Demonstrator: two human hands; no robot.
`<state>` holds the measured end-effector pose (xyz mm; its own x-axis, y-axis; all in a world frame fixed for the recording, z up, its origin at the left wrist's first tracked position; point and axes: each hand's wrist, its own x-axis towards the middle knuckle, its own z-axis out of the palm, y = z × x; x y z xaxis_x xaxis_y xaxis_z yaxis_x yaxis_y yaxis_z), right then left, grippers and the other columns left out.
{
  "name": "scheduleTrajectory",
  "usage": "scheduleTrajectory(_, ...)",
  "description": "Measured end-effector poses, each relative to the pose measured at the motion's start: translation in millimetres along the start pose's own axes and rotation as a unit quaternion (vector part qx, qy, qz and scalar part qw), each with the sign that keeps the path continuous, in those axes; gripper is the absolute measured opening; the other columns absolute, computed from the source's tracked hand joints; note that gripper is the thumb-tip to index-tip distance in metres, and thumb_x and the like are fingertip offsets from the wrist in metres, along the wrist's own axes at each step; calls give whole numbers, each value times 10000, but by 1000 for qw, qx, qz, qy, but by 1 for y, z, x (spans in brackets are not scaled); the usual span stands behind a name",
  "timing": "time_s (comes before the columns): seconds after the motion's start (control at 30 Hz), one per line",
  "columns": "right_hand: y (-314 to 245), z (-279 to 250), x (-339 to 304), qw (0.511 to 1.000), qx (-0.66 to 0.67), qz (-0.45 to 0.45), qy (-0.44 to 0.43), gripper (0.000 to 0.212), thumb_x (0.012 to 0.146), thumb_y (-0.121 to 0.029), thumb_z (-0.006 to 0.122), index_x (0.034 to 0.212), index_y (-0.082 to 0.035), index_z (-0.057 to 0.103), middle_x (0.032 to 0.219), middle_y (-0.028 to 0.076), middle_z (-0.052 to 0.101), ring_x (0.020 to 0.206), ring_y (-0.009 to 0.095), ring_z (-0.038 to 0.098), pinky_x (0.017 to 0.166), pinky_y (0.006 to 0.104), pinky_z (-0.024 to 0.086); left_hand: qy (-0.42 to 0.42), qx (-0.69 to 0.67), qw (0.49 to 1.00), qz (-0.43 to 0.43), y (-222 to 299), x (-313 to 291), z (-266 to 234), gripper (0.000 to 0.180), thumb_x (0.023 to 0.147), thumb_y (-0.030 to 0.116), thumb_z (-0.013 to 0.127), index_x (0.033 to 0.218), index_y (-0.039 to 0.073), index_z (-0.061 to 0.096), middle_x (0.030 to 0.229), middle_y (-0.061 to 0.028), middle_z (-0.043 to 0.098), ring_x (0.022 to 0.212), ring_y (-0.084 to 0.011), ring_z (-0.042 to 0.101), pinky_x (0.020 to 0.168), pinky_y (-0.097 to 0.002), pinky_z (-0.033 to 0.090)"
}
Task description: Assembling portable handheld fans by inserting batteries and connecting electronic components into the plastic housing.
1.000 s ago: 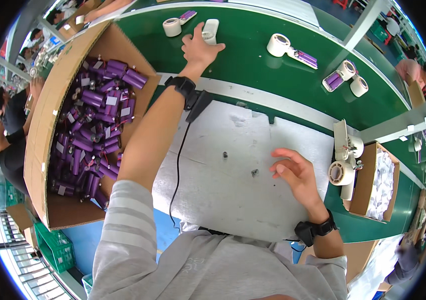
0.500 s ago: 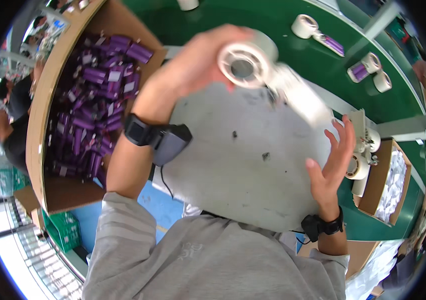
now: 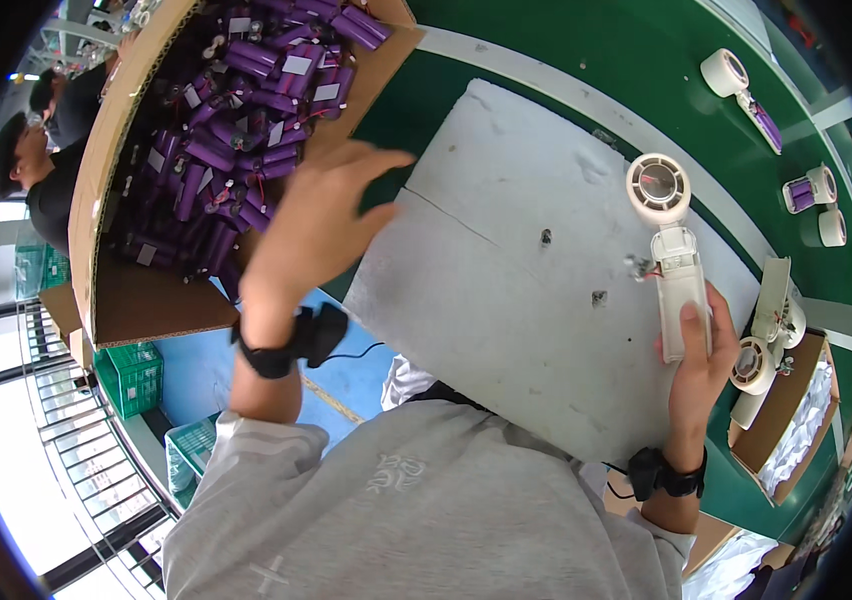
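My right hand (image 3: 702, 362) grips a white handheld fan (image 3: 684, 290) by the lower end of its handle, over the right side of a pale grey board. The fan's round head points away from me. Its handle shell lies open, with thin red wires and a small part sticking out at the left. My left hand (image 3: 311, 225), slightly blurred, hangs at the right edge of a cardboard box (image 3: 166, 318) with its thumb and fingers apart and nothing in them. Inside the box lie many purple wrapped battery packs (image 3: 208, 150) with wires and white labels.
The grey board (image 3: 506, 290) rests on a green table (image 3: 566, 60). Handheld fan parts (image 3: 724, 73) with purple packs lie at the far right. More white fans (image 3: 752, 366) sit beside a small carton (image 3: 754, 437) of white pieces. Two people (image 3: 46, 180) are at the far left.
The fan has passed from my left hand to my right, its head now pointing away. My left hand has let go and moved left to the box. The view has shifted too.
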<state>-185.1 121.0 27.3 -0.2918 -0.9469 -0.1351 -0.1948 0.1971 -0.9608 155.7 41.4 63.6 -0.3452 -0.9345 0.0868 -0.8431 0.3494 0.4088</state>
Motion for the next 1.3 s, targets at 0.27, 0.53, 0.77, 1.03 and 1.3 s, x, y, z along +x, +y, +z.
scheduleTrajectory(0.27, 0, -13, -1, 948, -271, -32, -162, 430, 952, -372, 496, 857, 13, 662, 617, 54, 594, 509, 101, 508, 464, 247, 370, -52, 122, 986, -101, -34, -31, 0, 470, 682, -41, 684, 1128, 105, 648, 1028, -104, 624, 1083, -340, 500, 935, -385, 422)
scheduleTrajectory(0.53, -15, -13, -3, 961, -103, 164, -196, 674, 946, -550, 398, 671, 18, 635, 528, 61, 564, 470, 117, 514, 454, 257, 362, 116, -98, 972, -177, -16, -7, -13, 450, 733, -86, 690, 1156, 48, 620, 1095, -110, 634, 973, -214, 597, 874, -304, 473)
scheduleTrajectory(0.77, -20, -22, 0, 890, -215, 216, -340, 632, 945, -512, 435, 642, 8, 626, 497, 58, 545, 449, 114, 494, 442, 247, 347, 129, -458, 874, 94, 59, 40, 7, 484, 796, 13, 674, 1232, -34, 470, 1197, -252, 574, 978, -219, 635, 795, -293, 530)
scheduleTrajectory(1.03, -7, -10, -2, 963, -114, -244, -18, 361, 819, -54, 625, 1163, 20, 548, 1083, 134, 608, 797, 164, 603, 630, 267, 473, -136, -622, 762, 118, 128, 49, 54, 519, 745, -35, 741, 1187, 15, 472, 1152, -173, 585, 987, -212, 632, 898, -318, 530)
scheduleTrajectory(1.3, 10, -14, 1, 984, -1, -171, -42, 432, 713, 89, 615, 1132, -1, 557, 1071, 107, 611, 786, 122, 586, 641, 234, 474, -11, -360, 906, 223, 118, 43, 95, 408, 698, 40, 805, 1030, 40, 567, 1109, -81, 596, 886, -210, 631, 763, -327, 529)
